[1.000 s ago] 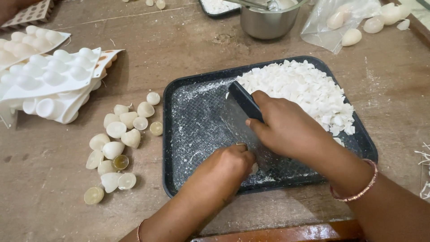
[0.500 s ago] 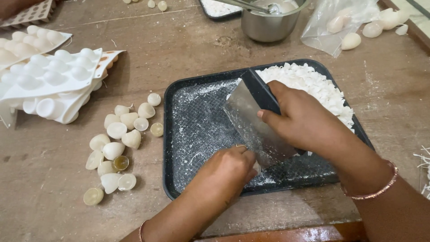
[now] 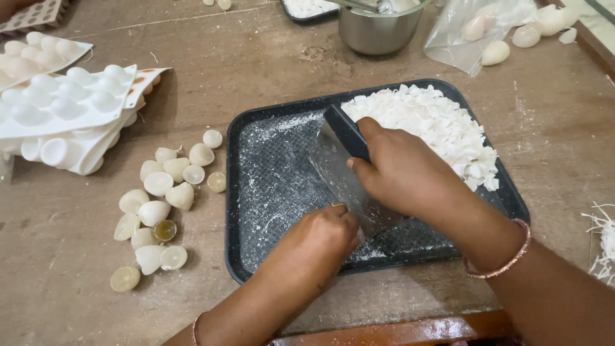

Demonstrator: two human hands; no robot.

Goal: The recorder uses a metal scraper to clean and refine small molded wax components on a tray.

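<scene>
A dark rectangular tray (image 3: 256, 128) lies on the wooden table, dusted with white crumbs. White flaky pieces (image 3: 429, 125) are heaped in its far right part. My right hand (image 3: 407, 170) grips the dark handle of a flat metal scraper (image 3: 339, 170), whose blade rests tilted on the tray floor beside the heap. My left hand (image 3: 317, 240) is closed over the tray's near edge, close to the blade's lower corner.
Several pale half-shell pieces (image 3: 160, 192) lie loose left of the tray. White dome moulds (image 3: 64, 106) are stacked at the far left. A steel pot (image 3: 378, 25) and a clear bag with pale lumps (image 3: 487, 29) stand at the back. White shreds (image 3: 602, 243) lie at the right edge.
The scraper has swung from standing upright against the heap to lying tilted with its blade showing, and my right hand has drawn slightly back toward me. My left hand has stayed on the tray edge.
</scene>
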